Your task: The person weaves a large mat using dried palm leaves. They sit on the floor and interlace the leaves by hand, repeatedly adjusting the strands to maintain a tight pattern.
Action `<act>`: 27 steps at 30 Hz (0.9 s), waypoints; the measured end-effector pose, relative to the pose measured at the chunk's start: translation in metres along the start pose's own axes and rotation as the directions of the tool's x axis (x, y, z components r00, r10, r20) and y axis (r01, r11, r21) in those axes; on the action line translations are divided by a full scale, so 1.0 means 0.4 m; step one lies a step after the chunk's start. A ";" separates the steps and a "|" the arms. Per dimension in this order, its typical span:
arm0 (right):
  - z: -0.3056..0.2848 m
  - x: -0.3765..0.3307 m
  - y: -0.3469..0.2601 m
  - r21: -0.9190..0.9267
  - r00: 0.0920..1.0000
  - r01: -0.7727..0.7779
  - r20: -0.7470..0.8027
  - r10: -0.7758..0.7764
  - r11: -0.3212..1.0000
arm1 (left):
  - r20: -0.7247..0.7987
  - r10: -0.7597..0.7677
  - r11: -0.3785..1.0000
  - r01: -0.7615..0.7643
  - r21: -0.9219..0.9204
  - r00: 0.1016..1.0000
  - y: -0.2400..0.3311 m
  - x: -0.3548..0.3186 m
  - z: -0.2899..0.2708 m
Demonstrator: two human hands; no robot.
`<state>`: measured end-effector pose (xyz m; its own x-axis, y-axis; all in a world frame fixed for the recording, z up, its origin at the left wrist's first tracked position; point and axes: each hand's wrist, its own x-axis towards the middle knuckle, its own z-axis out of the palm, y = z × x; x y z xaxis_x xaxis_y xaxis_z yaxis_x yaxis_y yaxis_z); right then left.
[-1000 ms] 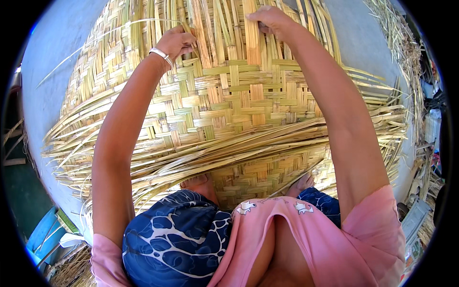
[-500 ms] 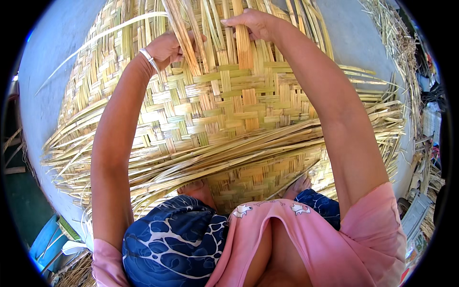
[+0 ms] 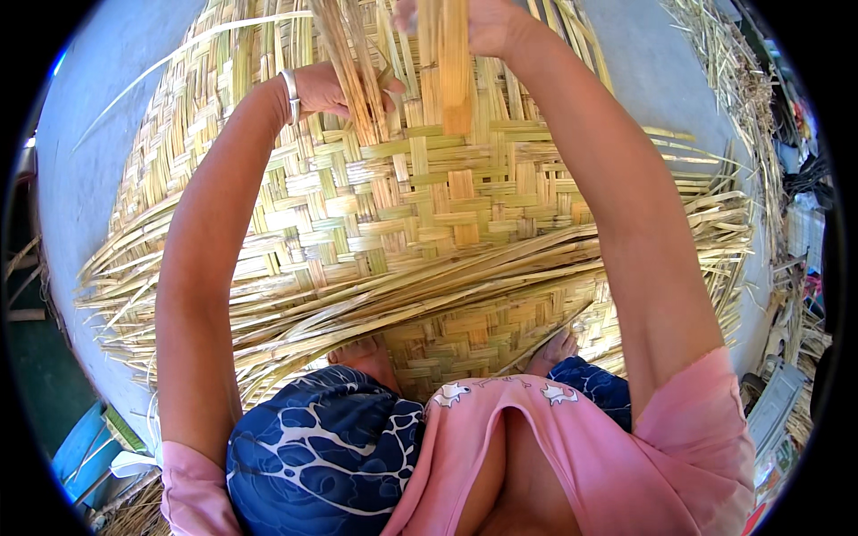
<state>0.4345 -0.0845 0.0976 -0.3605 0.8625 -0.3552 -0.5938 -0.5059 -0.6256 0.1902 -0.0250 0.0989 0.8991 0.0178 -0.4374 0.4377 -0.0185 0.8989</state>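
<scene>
A large mat [image 3: 384, 214] woven from flat, yellow-green split strips spreads before me. My left hand [image 3: 322, 92], a pale bangle at its wrist, is closed around a bunch of brownish strips [image 3: 356, 80] that stand up from the weave. Its fingertips show past the bunch's right side. At the top edge my right hand [image 3: 490, 29] grips a few wide upright strips [image 3: 454, 76]. That hand's fingers are blurred and partly hidden by the strips. Between the two hands, other loose strip ends run away from me.
A thick row of loose strips [image 3: 429, 272] crosses the mat in front of my bare feet [image 3: 366, 359]. Grey concrete floor [image 3: 639, 62] borders the mat. Dry scraps [image 3: 728, 80] lie along the right, and a blue container [image 3: 85, 447] stands at the lower left.
My right hand has moved up with its wide strips, now raised off the weave. My left hand has shifted slightly right with its bunch, which stands more upright.
</scene>
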 end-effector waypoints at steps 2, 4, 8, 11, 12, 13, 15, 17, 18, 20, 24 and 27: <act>0.030 0.024 0.041 -0.291 0.972 -0.129 -0.227 0.062 0.948 | 0.044 -0.070 0.988 0.063 0.138 0.997 0.010 0.009 -0.003; 0.036 0.020 0.045 -0.485 0.990 -0.123 -0.124 0.071 0.866 | 0.040 -0.134 0.979 0.126 0.158 0.990 0.031 0.019 0.005; 0.020 0.025 0.068 -0.321 0.995 0.060 0.089 -0.033 0.945 | 0.073 -0.112 0.991 0.106 0.080 0.991 0.019 0.022 -0.003; 0.009 -0.012 0.077 -0.131 0.965 0.225 -0.108 -0.239 0.966 | 0.034 -0.072 0.996 0.070 0.062 0.997 -0.007 0.017 0.000; 0.013 -0.028 0.070 -0.053 0.942 0.272 -0.188 -0.277 0.961 | 0.011 -0.060 0.998 0.059 0.022 0.998 -0.036 0.008 -0.002; 0.011 -0.050 0.061 0.019 0.911 0.325 -0.275 -0.308 0.945 | -0.050 -0.062 0.997 0.065 0.050 0.997 -0.061 0.009 -0.007; -0.025 -0.118 0.066 -0.030 0.843 0.458 -0.302 -0.445 0.888 | -0.179 -0.155 0.986 0.141 -0.091 0.972 -0.090 0.005 -0.011; -0.051 -0.173 0.103 -0.014 0.789 0.503 -0.402 -0.465 0.864 | -0.291 -0.228 0.963 0.171 -0.207 0.929 -0.093 0.001 0.009; -0.044 -0.209 0.136 0.021 0.765 0.491 -0.489 -0.419 0.871 | -0.292 -0.211 0.962 0.145 -0.230 0.933 -0.106 0.004 0.009; -0.033 -0.271 0.198 0.071 0.723 0.487 -0.592 -0.356 0.871 | -0.296 -0.177 0.959 0.096 -0.267 0.939 -0.133 0.009 0.007; -0.050 -0.318 0.314 0.094 0.689 0.523 -0.632 -0.355 0.847 | -0.589 -0.237 0.889 -0.072 -0.452 0.773 -0.185 0.008 0.033; -0.048 -0.316 0.328 0.032 0.643 0.544 -0.658 -0.392 0.838 | -0.917 -0.102 0.985 -0.091 -0.148 0.387 -0.109 0.018 0.195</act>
<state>0.4159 -0.2597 0.0470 0.4743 0.7623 -0.4404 -0.7173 0.0446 -0.6953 0.1780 -0.1019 0.0548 0.2958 0.9250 -0.2384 0.3480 0.1281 0.9287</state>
